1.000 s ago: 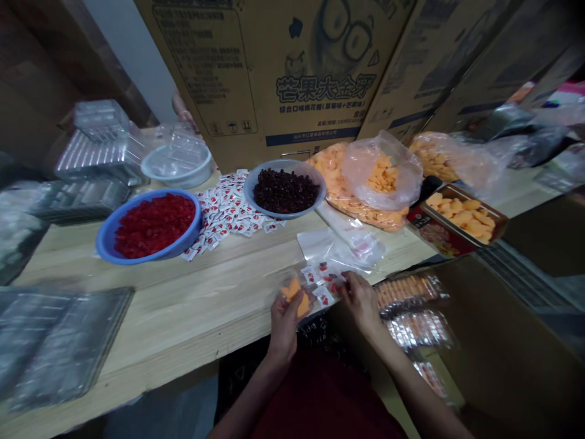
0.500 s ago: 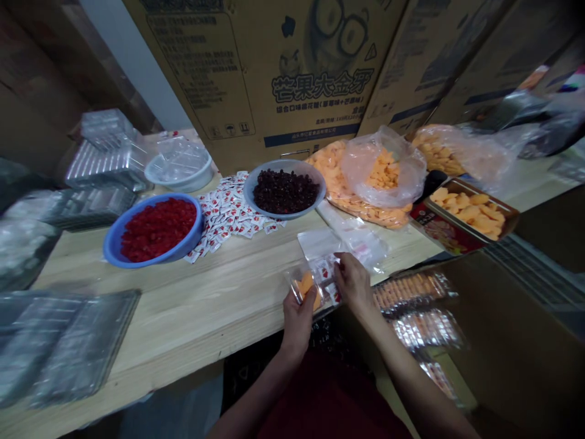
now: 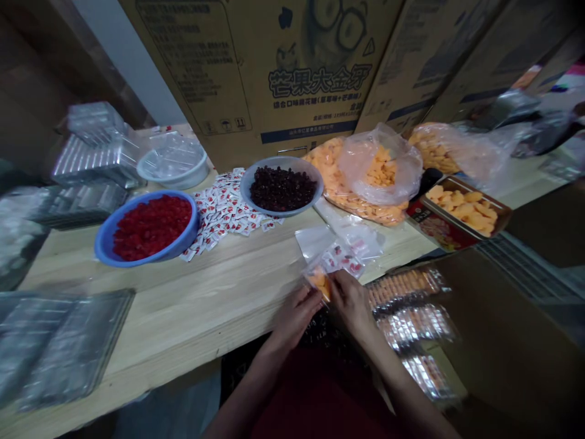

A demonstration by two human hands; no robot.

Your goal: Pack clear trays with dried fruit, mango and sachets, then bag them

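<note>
Both hands meet at the wooden table's [image 3: 192, 311] front edge, holding one small clear plastic tray [image 3: 331, 268]. It carries an orange piece and several red-and-white sachets. My left hand [image 3: 295, 314] pinches the tray's near left end by the orange piece. My right hand [image 3: 350, 302] grips its near right side. The tray tilts away from me, above flat clear bags [image 3: 340, 241] lying on the table.
A blue bowl of red pieces [image 3: 148, 225], a pile of sachets [image 3: 223, 210] and a grey bowl of dark pieces [image 3: 282, 189] stand behind. Bags of orange pieces [image 3: 365, 177] lie right. Filled trays [image 3: 402, 286] sit in a carton; stacked clear trays [image 3: 59, 341] left; cardboard boxes [image 3: 283, 67] behind.
The tray has swung to the right and tilted up, with the orange piece now nearest me. Both hands have come closer together on its near end.
</note>
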